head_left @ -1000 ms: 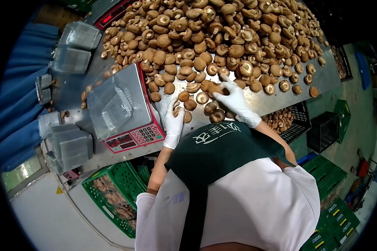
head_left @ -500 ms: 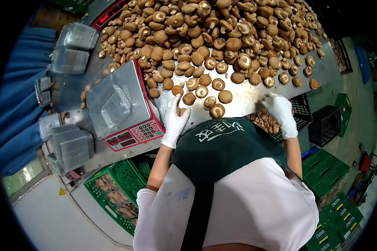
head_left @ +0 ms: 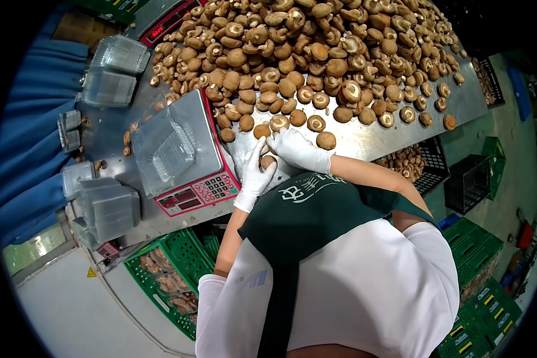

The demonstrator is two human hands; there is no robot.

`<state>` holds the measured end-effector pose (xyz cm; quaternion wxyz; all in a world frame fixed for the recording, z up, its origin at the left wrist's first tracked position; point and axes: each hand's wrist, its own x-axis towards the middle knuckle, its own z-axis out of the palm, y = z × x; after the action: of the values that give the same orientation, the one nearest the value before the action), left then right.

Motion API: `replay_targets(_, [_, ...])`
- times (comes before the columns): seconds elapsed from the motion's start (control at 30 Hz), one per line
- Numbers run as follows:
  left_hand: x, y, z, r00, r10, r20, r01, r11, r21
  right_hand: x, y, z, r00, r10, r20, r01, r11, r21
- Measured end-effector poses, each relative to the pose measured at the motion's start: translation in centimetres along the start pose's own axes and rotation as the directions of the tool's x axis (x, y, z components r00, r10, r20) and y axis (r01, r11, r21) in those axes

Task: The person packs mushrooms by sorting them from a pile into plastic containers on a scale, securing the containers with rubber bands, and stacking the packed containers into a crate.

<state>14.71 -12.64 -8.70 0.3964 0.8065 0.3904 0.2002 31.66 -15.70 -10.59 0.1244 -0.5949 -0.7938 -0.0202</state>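
My left hand (head_left: 255, 181), in a white glove, curls round a brown mushroom (head_left: 268, 162) in front of the scale. Beside it my right hand (head_left: 302, 151), also gloved, reaches across to the left with its fingers bent downward and bunched together. It covers the spot on the metal table where several mushrooms lay, and what is under its fingers is hidden. Just beyond the fingertips lie a brown-capped mushroom (head_left: 261, 131) and one with its pale gills up (head_left: 279, 123). A large heap of mushrooms (head_left: 316, 51) fills the back of the table.
A red digital scale (head_left: 200, 190) with a clear plastic tray (head_left: 172, 149) on it stands to the left. Stacked clear trays (head_left: 108, 209) sit at the table's left end. A black crate (head_left: 434, 173) of mushroom pieces is at the right edge. Green crates (head_left: 182, 256) stand below.
My right hand has swung left from above the black crate to the mushrooms beside my left hand. The left hand still holds a mushroom. The view has shifted slightly.
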Motion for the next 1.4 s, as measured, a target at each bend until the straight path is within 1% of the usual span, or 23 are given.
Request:
replay_targets(0.07, [-0.2,0.0,-0.2,1.000,0.017,-0.008,-0.017,1.000,-0.015,-0.3,0.3,-0.1,0.997,0.082,-0.011,-0.079,0.981,0.177])
replay_targets(0.1, [-0.4,0.0,-0.3,0.999,0.035,-0.018,-0.036,0.999,-0.026,-0.6,0.6,-1.3,0.997,0.081,-0.008,-0.078,0.981,0.176])
replay_targets(0.17, [-0.6,0.2,-0.6,1.000,0.019,-0.004,-0.019,0.999,-0.033,-1.8,1.6,-5.0,0.993,0.114,-0.040,-0.080,0.864,0.497])
replay_targets(0.2, [-0.8,0.1,-0.7,0.999,0.033,0.006,-0.033,0.997,0.063,-3.0,2.0,-6.7,0.975,0.220,0.010,-0.197,0.852,0.484])
replay_targets(0.23, [-1.1,0.1,-0.7,0.999,0.045,0.019,-0.048,0.986,0.158,-4.5,2.6,-8.6,0.944,0.325,0.059,-0.314,0.828,0.465])
replay_targets(0.3, [-1.3,0.3,-0.8,0.999,0.019,0.048,-0.027,0.983,0.179,-7.8,4.8,-12.4,0.873,0.423,0.242,-0.487,0.760,0.429])
replay_targets(0.37, [-1.4,0.4,-0.6,1.000,0.015,0.021,-0.020,0.963,0.269,-12.1,6.5,-13.4,0.727,0.630,0.275,-0.684,0.629,0.369])
replay_targets(0.4, [-1.1,0.1,-0.6,0.999,0.031,0.029,-0.038,0.963,0.268,-13.4,7.4,-14.4,0.630,0.665,0.402,-0.771,0.596,0.222])
replay_targets(0.43, [-0.7,0.0,-0.6,0.999,0.030,0.033,-0.037,0.963,0.268,-14.5,8.2,-15.3,0.510,0.697,0.505,-0.827,0.559,0.064])
replay_targets(0.53, [1.5,0.2,-0.5,0.995,0.072,-0.071,-0.048,0.956,0.290,-16.5,9.3,-15.0,0.390,0.718,0.576,-0.762,0.603,-0.235])
replay_targets(0.57, [2.3,0.6,-0.3,0.991,0.076,-0.111,-0.037,0.947,0.319,-16.4,9.2,-14.4,0.389,0.720,0.575,-0.764,0.601,-0.236])
replay_targets(0.63, [3.8,1.6,-0.2,0.998,0.009,-0.069,0.013,0.950,0.312,-15.7,8.4,-12.9,0.617,0.669,0.414,-0.756,0.650,0.078])
replay_targets(0.77, [4.1,-0.7,0.4,0.997,0.073,-0.007,-0.062,0.887,0.457,-11.5,5.6,-9.1,0.714,0.520,0.470,-0.662,0.720,0.209])
replay_targets(0.83, [3.1,-1.5,0.1,0.990,0.013,-0.139,0.028,0.958,0.285,-9.1,4.2,-8.3,0.718,0.503,0.481,-0.632,0.761,0.147])
replay_targets(0.9, [1.6,-0.9,-0.1,0.978,-0.045,-0.202,0.087,0.975,0.205,-8.6,3.8,-7.3,0.811,0.454,0.369,-0.550,0.806,0.218])
replay_targets(0.97, [0.2,-0.1,-0.2,0.976,-0.061,-0.211,0.081,0.993,0.090,-8.4,4.3,-6.7,0.821,0.474,0.317,-0.558,0.784,0.271])
replay_targets(1.03, [-0.8,1.5,0.0,0.985,-0.136,-0.107,0.156,0.964,0.215,-7.8,5.1,-6.8,0.826,0.480,0.297,-0.556,0.779,0.288])
replay_targets(1.1, [-0.8,2.1,-0.4,0.992,-0.123,0.004,0.115,0.937,0.330,-6.6,5.8,-7.1,0.788,0.475,0.391,-0.591,0.761,0.267])
replay_targets(1.2, [-0.3,3.5,-1.1,0.986,-0.132,0.103,0.066,0.872,0.485,-5.8,6.3,-6.8,0.812,0.312,0.493,-0.500,0.808,0.312])
replay_targets(1.3, [-0.4,3.4,-1.5,0.956,-0.234,0.178,0.133,0.883,0.450,-6.1,6.0,-6.4,0.857,0.210,0.470,-0.415,0.821,0.391])
replay_targets(1.33, [-0.6,3.2,-1.5,0.957,-0.219,0.191,0.131,0.911,0.391,-5.8,5.5,-7.2,0.817,0.183,0.547,-0.445,0.804,0.395])
replay_targets(1.37, [-0.5,2.5,-1.3,0.958,-0.216,0.189,0.129,0.912,0.389,-6.5,5.0,-6.2,0.876,0.162,0.454,-0.366,0.837,0.406])
replay_targets(1.4, [-0.4,2.0,-1.0,0.966,-0.132,0.221,0.049,0.937,0.345,-7.0,4.4,-5.9,0.893,0.207,0.400,-0.379,0.826,0.417])
